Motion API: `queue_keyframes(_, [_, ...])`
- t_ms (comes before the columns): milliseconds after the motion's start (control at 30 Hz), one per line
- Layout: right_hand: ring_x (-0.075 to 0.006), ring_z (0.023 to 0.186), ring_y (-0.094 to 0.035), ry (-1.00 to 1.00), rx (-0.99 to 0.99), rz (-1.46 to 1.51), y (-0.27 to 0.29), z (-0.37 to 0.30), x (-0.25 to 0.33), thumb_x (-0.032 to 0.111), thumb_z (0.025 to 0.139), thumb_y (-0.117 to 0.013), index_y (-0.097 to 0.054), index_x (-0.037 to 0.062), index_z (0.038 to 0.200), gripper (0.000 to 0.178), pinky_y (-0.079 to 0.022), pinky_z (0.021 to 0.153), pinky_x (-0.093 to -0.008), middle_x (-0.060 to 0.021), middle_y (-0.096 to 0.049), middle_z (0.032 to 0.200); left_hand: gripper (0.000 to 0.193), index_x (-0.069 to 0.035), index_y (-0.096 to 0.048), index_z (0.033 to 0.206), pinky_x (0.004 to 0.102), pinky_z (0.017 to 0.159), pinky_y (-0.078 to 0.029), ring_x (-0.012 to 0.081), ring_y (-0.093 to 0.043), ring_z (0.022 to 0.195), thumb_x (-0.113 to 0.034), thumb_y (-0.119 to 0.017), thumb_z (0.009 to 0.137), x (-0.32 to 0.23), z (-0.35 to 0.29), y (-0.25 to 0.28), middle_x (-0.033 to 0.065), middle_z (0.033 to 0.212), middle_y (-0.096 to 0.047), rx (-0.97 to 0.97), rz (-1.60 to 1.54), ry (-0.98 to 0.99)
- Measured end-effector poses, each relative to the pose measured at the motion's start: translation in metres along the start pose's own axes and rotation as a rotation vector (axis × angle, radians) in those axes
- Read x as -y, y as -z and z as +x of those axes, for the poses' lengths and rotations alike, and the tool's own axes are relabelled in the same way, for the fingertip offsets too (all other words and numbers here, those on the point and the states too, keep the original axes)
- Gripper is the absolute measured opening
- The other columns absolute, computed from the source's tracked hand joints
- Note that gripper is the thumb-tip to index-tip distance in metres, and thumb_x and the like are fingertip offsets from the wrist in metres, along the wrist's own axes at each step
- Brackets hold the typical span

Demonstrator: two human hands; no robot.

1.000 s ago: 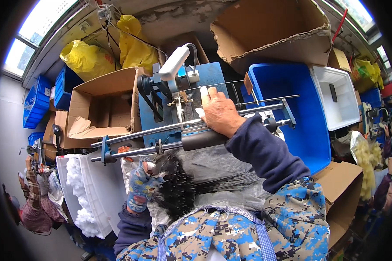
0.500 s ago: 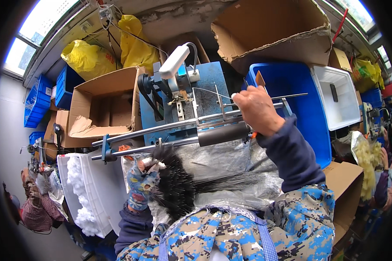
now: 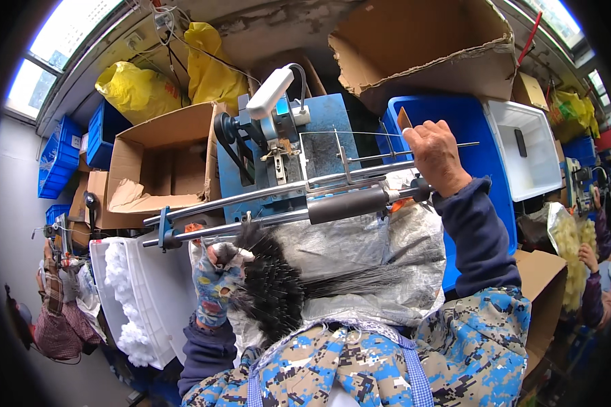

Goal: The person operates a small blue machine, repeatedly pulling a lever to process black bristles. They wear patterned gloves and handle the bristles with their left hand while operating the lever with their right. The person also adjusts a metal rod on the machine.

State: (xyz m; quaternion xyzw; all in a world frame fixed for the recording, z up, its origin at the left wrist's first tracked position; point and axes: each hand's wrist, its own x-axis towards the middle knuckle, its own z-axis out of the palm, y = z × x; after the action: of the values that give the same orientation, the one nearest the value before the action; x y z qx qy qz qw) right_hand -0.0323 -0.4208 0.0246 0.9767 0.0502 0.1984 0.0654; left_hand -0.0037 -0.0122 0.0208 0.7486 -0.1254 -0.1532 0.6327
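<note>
Nearest, before the camouflage apron [image 3: 360, 359], a bundle of black bristles [image 3: 271, 298] lies at the left side of a silvery sheet [image 3: 414, 237]. At its left end the bundle is thick, dark and bushy, with fine pale glints between the hairs. Toward the right it becomes thinner, and many long, straight filaments spread out almost parallel over the wrinkled sheet.

The left hand [image 3: 217, 278], in a worn, colourful glove with bare fingertips, is against the left side of the bundle. Its fingers are bent and a whitish bit shows beside them, but I cannot tell whether they grip anything.

Farther, two metal rails [image 3: 265, 193] cross in front of a machine, and a grey roller [image 3: 346, 205] sits along the front one. Over the right end of the rails is the bare right hand [image 3: 436, 152], with its fingers curled inward. A thin wire [image 3: 360, 131] reaches close to them, and a small brown plate [image 3: 404, 119] stands just beside; what is inside the fingers, I cannot tell.

Behind the rails is the machine's blue base [image 3: 329, 142], with a white housing [image 3: 271, 93] above its left half. Beyond its right edge stands a blue bin [image 3: 485, 220]; beyond its left edge, an open cardboard box [image 3: 123, 163].
</note>
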Motion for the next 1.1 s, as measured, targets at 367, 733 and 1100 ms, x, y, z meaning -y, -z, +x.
queue_keyframes(367, [-0.0207,0.07,-0.055,-0.165,-0.003,-0.269,-0.013,-0.015,-0.053,0.004,0.073,-0.058,-0.059,0.0076,0.081,0.009,-0.04,0.065,-0.0343,-0.0043,-0.058,0.07,0.008,-0.001,-0.055,0.092,0.0201,0.048,-0.042,0.0081,-0.053,0.053,0.001,-0.054,0.085,0.003,0.001,0.008,0.0079,0.073,-0.063,-0.065,0.043,0.007])
queue_keyframes(733, [-0.029,0.069,-0.059,-0.053,0.536,0.841,0.071,-0.102,0.053,0.0,0.07,-0.064,-0.06,0.0009,0.087,0.018,-0.048,0.061,-0.0342,-0.0128,-0.06,0.077,0.006,0.0,-0.056,0.092,0.0191,0.046,-0.041,0.0101,-0.053,0.052,0.002,-0.053,0.086,0.003,0.009,0.004,0.012,0.082,-0.065,-0.064,-0.085,0.032])
queue_keyframes(1100, [-0.0084,0.073,-0.055,-0.581,0.121,2.22,0.014,-0.01,0.204,0.007,0.089,-0.054,-0.06,-0.0027,0.102,0.017,-0.047,0.067,-0.0217,-0.0046,-0.061,0.087,0.02,0.001,-0.055,0.102,0.0246,0.061,-0.049,0.0146,-0.059,0.071,-0.007,-0.059,0.084,-0.004,-0.001,-0.005,0.0135,0.092,-0.064,0.311,-0.069,0.055])
